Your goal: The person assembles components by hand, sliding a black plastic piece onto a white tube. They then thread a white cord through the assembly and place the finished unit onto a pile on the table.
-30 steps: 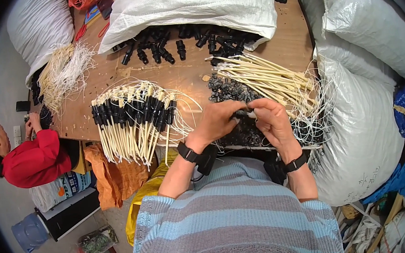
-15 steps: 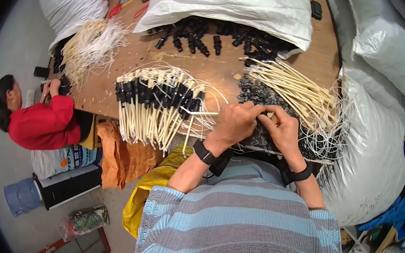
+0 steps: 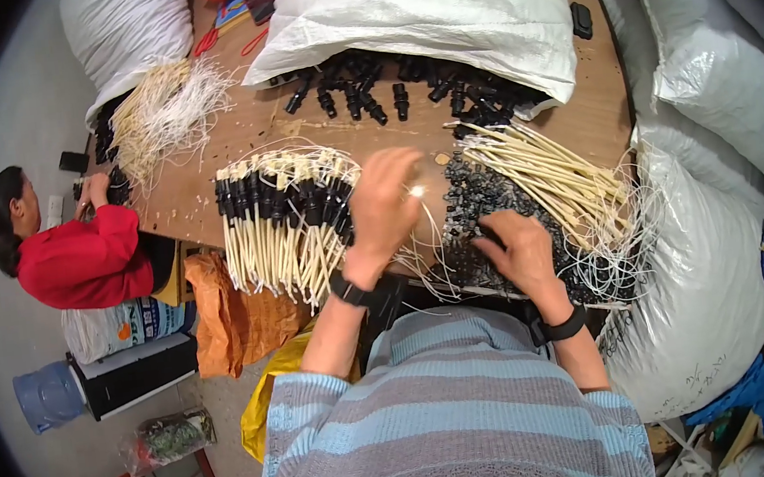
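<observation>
My left hand point(image 3: 385, 205) is raised over the right end of a bundle of cream tubes with black fittings point(image 3: 290, 206). Motion smears its fingers, and a bright glint shows beside them; whether anything is in its grip I cannot make out. My right hand point(image 3: 523, 247) reaches down onto a spread of small black parts point(image 3: 498, 191), its thumb and forefinger apart and nothing visible between them. Beyond that hand lies a loose pile of cream tubes point(image 3: 542, 170), with thin white cords point(image 3: 622, 260) trailing at its near end.
A white woven sack point(image 3: 419, 11) spills black ribbed fittings point(image 3: 401, 101) across the wooden table point(image 3: 295, 122). More cream tubes with white cords point(image 3: 169, 112) lie at far left, near a person in red point(image 3: 81, 251). Bulging white sacks point(image 3: 685, 290) crowd the right side.
My hands, together before, have come apart. The left has moved left and up to the bundle; the right has dropped slightly onto the black parts. The view has shifted a little.
</observation>
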`<state>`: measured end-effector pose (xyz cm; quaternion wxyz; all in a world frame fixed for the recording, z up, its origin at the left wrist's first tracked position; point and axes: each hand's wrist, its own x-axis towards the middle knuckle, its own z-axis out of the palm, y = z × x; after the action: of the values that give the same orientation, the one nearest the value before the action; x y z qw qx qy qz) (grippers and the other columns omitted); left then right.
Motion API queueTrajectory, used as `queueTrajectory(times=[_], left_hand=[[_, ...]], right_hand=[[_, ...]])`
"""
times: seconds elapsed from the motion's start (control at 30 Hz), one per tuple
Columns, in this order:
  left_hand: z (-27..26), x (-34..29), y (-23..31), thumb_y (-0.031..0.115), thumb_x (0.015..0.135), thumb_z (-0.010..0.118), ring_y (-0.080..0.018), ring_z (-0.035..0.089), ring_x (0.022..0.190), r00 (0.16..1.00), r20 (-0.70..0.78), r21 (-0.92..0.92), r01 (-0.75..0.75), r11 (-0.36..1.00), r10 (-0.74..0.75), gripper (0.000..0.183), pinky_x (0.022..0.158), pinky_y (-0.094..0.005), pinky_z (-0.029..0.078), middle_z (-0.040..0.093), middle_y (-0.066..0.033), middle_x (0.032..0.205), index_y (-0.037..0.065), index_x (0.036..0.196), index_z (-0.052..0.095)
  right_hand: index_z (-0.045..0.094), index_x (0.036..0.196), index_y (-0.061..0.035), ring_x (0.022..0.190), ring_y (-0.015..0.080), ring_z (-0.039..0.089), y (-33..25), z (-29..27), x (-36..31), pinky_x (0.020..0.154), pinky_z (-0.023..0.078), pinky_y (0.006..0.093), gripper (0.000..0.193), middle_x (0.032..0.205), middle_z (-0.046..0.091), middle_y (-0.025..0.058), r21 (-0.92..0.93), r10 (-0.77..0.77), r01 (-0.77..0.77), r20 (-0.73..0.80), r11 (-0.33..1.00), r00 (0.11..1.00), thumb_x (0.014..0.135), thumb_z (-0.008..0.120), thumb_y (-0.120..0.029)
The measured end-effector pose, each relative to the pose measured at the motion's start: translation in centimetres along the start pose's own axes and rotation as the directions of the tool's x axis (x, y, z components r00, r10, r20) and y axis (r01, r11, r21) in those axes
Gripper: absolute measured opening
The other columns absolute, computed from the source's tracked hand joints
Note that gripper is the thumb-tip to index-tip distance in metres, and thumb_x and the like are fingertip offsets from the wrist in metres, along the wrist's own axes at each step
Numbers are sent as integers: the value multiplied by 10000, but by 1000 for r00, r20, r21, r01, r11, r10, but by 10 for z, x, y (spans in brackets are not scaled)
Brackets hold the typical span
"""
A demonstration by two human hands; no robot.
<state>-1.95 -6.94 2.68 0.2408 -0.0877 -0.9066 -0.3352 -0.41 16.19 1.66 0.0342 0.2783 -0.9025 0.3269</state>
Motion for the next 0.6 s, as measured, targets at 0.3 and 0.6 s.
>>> queueTrajectory(times=[0.3,0.6], left_hand=[[82,78,-27,19,819,507,-300,554,1102,929,369,14,-44,999,36,318,933,-418,472,642,-89,1178,134,1042,703],[44,42,-33,42,739,639,-286,578,951,984,168,159,33,987,-60,282,809,-386,460,664,-61,982,102,1012,676]], right_hand=[[605,814,-40,744,337,575,58,-34,-9,689,438,432,135,784,564,124,-300,223,-273,-189,914,956,717,697,-63],[644,930,-54,687,319,581,46,-58,9,614,424,392,115,761,595,113,-328,-22,-31,-157,944,987,828,660,-104]])
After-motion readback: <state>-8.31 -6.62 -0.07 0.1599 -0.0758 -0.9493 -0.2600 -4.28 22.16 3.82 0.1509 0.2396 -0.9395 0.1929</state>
